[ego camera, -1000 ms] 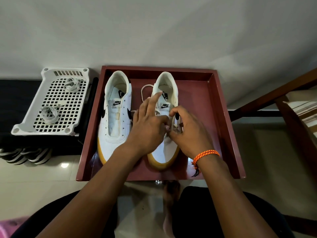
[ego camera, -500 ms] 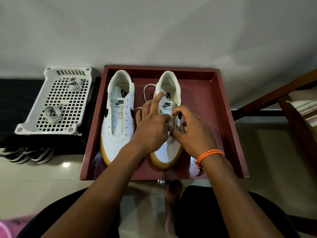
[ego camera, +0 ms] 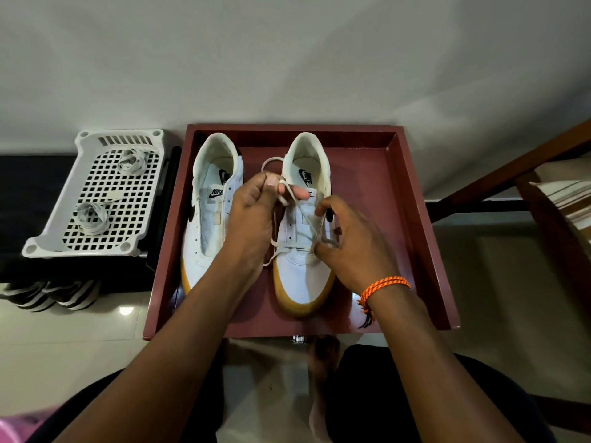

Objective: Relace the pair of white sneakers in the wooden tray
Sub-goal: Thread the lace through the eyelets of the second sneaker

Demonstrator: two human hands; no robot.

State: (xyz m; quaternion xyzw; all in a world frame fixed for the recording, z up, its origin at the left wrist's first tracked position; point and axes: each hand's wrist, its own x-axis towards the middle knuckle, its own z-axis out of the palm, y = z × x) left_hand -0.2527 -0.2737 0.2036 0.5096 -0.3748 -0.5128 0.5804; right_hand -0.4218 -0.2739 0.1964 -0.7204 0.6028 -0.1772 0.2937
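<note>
We are looking down at the right sneaker (ego camera: 303,260) of the pair, which is lying toe toward us in the right half of the wooden tray (ego camera: 412,225). A white shoelace (ego camera: 300,244) is running across its lowest eyelets, with 1 strand rising up over the tongue and a loop trailing off behind the heel side.

Our left hand (ego camera: 256,215) is hovering above the gap between the 2 shoes, its fingers (ego camera: 281,188) pinching the lace up near the tongue, so the strand is stretching diagonally down to the eyelets. Our right hand (ego camera: 348,241) is sitting at the shoe's right edge, thumb and forefinger curling together on the lace where it is crossing the lower eyelets. An orange braided wristband (ego camera: 385,286) is circling that wrist.

The left sneaker (ego camera: 208,225) is lying just beside the first, parallel to it, in the tray's left half, with bare eyelets and no lace showing. Both have tan gum soles.

The tray is resting on the tiled floor (ego camera: 64,346) against a pale wall. To its left, a white perforated plastic rack (ego camera: 96,193) is carrying 2 coiled laces (ego camera: 91,215). Dark striped sandals (ego camera: 51,295) are sitting under it.
</note>
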